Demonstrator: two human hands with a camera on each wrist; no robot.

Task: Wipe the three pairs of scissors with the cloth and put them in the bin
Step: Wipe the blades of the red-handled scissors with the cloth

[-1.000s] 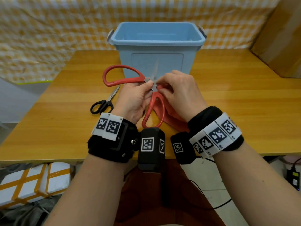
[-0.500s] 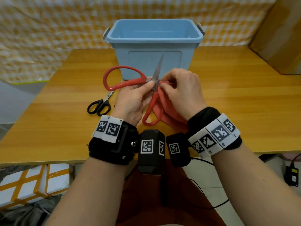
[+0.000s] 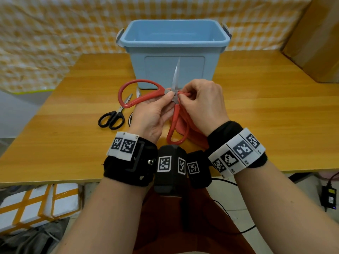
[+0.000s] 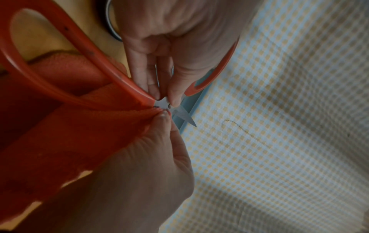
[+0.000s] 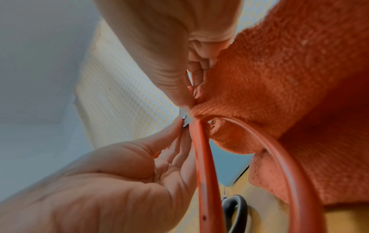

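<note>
Red-handled scissors (image 3: 141, 92) are held spread wide open above the table, one blade pointing up in front of the blue bin (image 3: 174, 44). My left hand (image 3: 156, 110) pinches them at the pivot (image 4: 163, 104). My right hand (image 3: 200, 101) grips the orange-red cloth (image 3: 194, 132) and presses it against the other blade, which is hidden under it; the same cloth (image 5: 279, 78) fills the right wrist view. Black-handled scissors (image 3: 113, 116) lie on the table to the left. A third pair is mostly hidden behind my left hand.
The wooden table (image 3: 266, 116) extends right of the hands. A cardboard box (image 3: 315, 43) stands at the back right. A yellow checked sheet (image 3: 45, 43) hangs behind the table. White boxes (image 3: 36, 204) sit on the floor at the lower left.
The upright blade has come into plain view in front of the bin, and the scissors have risen slightly. The right hand's cloth has stayed at the pivot. Both hands keep their hold.
</note>
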